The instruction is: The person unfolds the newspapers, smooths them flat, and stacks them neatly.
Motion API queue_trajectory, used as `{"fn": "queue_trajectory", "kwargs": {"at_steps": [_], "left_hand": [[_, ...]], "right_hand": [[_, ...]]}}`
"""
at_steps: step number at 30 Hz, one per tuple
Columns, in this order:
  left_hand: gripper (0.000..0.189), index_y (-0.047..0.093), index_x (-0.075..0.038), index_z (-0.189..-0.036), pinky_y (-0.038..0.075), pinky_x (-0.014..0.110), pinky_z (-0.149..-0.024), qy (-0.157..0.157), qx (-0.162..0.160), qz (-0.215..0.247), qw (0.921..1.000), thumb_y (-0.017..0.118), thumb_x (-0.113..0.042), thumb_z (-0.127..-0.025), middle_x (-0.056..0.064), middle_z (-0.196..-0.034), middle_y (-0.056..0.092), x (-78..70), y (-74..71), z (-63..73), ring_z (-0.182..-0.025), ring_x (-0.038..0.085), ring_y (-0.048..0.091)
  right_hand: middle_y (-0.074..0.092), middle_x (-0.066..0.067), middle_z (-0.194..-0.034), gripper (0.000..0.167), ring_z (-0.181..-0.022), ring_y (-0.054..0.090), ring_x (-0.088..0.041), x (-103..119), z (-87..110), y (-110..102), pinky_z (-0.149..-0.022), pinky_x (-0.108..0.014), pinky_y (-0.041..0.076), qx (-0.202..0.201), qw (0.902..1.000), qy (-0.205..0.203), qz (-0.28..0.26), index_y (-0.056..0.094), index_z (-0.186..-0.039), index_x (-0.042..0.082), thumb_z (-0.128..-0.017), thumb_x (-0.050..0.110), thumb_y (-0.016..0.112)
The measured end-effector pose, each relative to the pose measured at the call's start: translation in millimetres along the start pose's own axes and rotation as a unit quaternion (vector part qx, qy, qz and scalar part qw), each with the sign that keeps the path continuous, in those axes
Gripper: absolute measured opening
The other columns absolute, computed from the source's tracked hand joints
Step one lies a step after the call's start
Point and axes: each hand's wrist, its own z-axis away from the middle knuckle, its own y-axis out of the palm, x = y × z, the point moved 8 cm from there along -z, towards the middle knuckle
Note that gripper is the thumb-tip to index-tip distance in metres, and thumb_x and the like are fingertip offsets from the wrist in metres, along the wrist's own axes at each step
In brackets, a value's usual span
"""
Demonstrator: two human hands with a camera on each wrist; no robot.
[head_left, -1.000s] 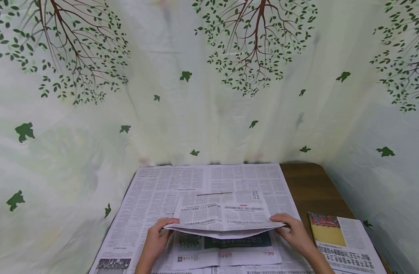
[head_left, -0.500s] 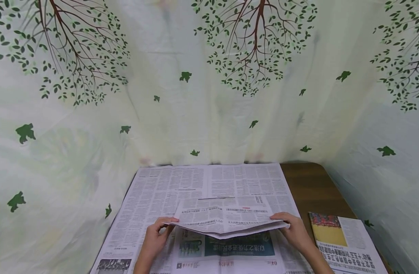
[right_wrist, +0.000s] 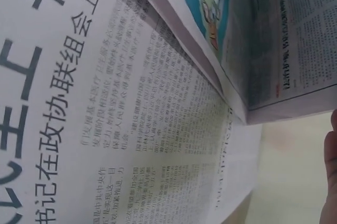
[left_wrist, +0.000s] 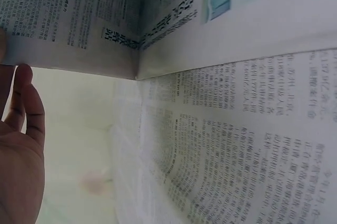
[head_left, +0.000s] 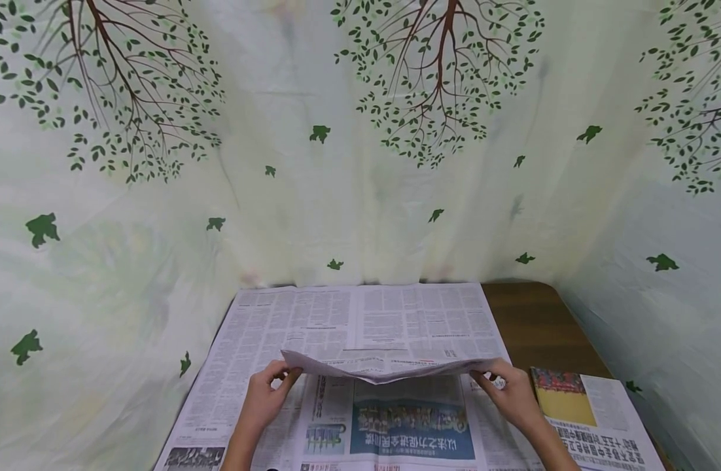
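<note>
A newspaper (head_left: 331, 409), with a blue picture panel on its inner page, lies partly opened in front of me in the head view. Its upper flap (head_left: 375, 375) is raised and sags in the middle. My left hand (head_left: 265, 398) pinches the flap's left corner between thumb and fingers; my right hand (head_left: 511, 397) pinches the right corner. In the left wrist view the lifted page (left_wrist: 79, 19) meets the lower page at a fold, the left hand (left_wrist: 23, 150) at its edge. The right wrist view shows the fold too, with only part of the right hand (right_wrist: 330, 166).
Spread newspaper sheets (head_left: 290, 320) cover most of the table. Bare brown wood (head_left: 528, 324) shows at the back right. Another folded newspaper (head_left: 602, 425) with a yellow and red picture lies at the right. A leaf-patterned curtain (head_left: 384, 196) hangs behind and around the table.
Both hands have raised the flap and tilted it away from me, so more of the inner page with the blue panel shows. The newspaper's lower part has slid toward me.
</note>
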Motion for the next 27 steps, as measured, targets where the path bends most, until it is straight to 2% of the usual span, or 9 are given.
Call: {"fn": "queue_trajectory", "kwargs": {"at_steps": [6,9,12,16,20,22,25,27], "left_hand": [[0.014,0.079,-0.027,-0.097,0.048,0.025,-0.068,-0.003,-0.015,0.002,0.9999,0.082,-0.018,-0.087,-0.012,-0.089,0.074,-2.3,-1.3,-4.1,-0.074,0.003,0.060],[0.013,0.079,-0.026,-0.096,0.047,0.024,-0.067,0.004,-0.018,0.010,0.9998,0.082,-0.016,-0.087,-0.011,-0.089,0.075,-4.0,-0.5,-5.3,-0.074,0.003,0.059],[0.013,0.078,-0.025,-0.094,0.045,0.022,-0.066,0.008,-0.019,0.018,0.9996,0.081,-0.015,-0.088,-0.010,-0.089,0.075,-5.6,-0.3,-6.6,-0.073,0.004,0.058],[0.012,0.078,-0.026,-0.094,0.044,0.021,-0.065,0.001,-0.016,0.030,0.9994,0.080,-0.016,-0.089,-0.010,-0.088,0.074,-6.1,-0.1,-8.4,-0.071,0.005,0.058],[0.013,0.077,-0.028,-0.094,0.044,0.021,-0.064,0.000,-0.013,0.046,0.9989,0.079,-0.016,-0.089,-0.011,-0.086,0.074,-8.9,-0.1,-9.1,-0.070,0.005,0.057],[0.015,0.076,-0.027,-0.094,0.043,0.021,-0.063,0.011,-0.018,0.055,0.9983,0.079,-0.013,-0.089,-0.009,-0.085,0.073,-12.9,-1.8,-8.8,-0.069,0.005,0.057],[0.018,0.075,-0.020,-0.092,0.043,0.020,-0.063,0.052,-0.028,0.077,0.9953,0.078,-0.003,-0.089,-0.003,-0.083,0.071,-20.8,-5.7,-9.3,-0.069,0.007,0.056],[0.018,0.074,-0.014,-0.091,0.043,0.020,-0.063,0.077,-0.034,0.087,0.9926,0.076,0.003,-0.088,0.001,-0.082,0.069,-35.4,-11.2,-9.5,-0.068,0.008,0.056]], "right_hand": [[0.074,0.007,-0.094,0.041,-0.083,0.064,0.003,3,-4.0,-3,-0.066,-0.020,0.050,-0.012,0.9997,-0.015,-0.012,0.076,-0.100,0.027,-0.075,-0.005,0.086],[0.075,0.006,-0.098,0.044,-0.089,0.064,0.000,0,-4.2,1,-0.066,-0.019,0.049,-0.005,0.9997,-0.017,-0.015,0.077,-0.102,0.027,-0.074,-0.006,0.086],[0.075,0.007,-0.100,0.042,-0.089,0.063,-0.002,-10,-3.2,10,-0.064,-0.022,0.049,0.016,0.9998,0.013,-0.006,0.078,-0.103,0.029,-0.075,-0.002,0.087],[0.071,0.009,-0.089,0.028,-0.074,0.059,0.002,-23,-0.8,20,-0.058,-0.023,0.049,0.039,0.9969,0.065,0.017,0.075,-0.094,0.026,-0.080,0.005,0.086],[0.073,0.005,-0.083,0.020,-0.070,0.060,0.003,-27,-0.6,24,-0.058,-0.023,0.051,0.037,0.9968,0.070,0.009,0.075,-0.091,0.019,-0.083,0.002,0.083],[0.075,0.002,-0.086,0.021,-0.072,0.062,0.003,-27,-0.3,24,-0.059,-0.022,0.052,0.031,0.9974,0.065,0.002,0.076,-0.094,0.017,-0.083,0.000,0.082],[0.076,0.000,-0.087,0.022,-0.074,0.063,0.003,-25,0.0,21,-0.059,-0.022,0.052,0.023,0.9978,0.063,0.001,0.077,-0.094,0.020,-0.083,0.001,0.082],[0.077,0.000,-0.088,0.024,-0.075,0.063,0.003,-23,-1.1,18,-0.058,-0.022,0.051,0.023,0.9979,0.061,0.001,0.077,-0.094,0.022,-0.084,0.002,0.081]]}}
